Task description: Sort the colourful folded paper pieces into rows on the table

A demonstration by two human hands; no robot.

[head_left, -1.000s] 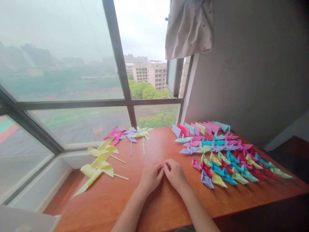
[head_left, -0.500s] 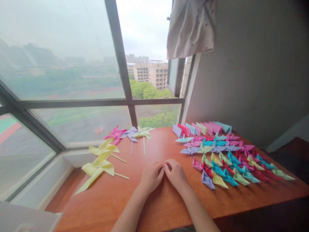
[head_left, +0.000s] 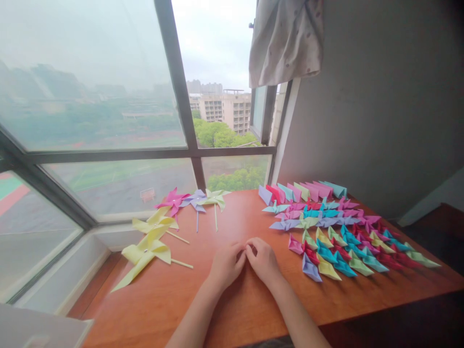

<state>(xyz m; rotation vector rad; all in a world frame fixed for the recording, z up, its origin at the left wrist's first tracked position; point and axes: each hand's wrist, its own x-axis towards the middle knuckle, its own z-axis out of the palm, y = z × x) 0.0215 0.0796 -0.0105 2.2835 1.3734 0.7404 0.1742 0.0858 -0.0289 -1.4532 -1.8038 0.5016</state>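
Observation:
My left hand (head_left: 227,264) and my right hand (head_left: 263,261) rest on the wooden table with their fingertips touching. The fingers of both are curled inward, and whether anything small is between them is hidden. Left of my hands lie yellow paper pinwheels (head_left: 147,251) on sticks, with a pink one (head_left: 174,201), a purple one (head_left: 196,199) and a pale green one (head_left: 215,198) behind. To the right stand rows of folded paper boats (head_left: 344,265), paper cranes (head_left: 308,222) and, at the back, folded paper planes (head_left: 313,192).
The wooden table (head_left: 170,299) reaches to a window frame (head_left: 195,152) at the back. A curtain (head_left: 286,43) hangs above, beside a grey wall (head_left: 362,106). A white surface (head_left: 47,326) is at the lower left.
The view has shifted very slightly. Both hands keep the same pose, and the paper pieces stay where they were.

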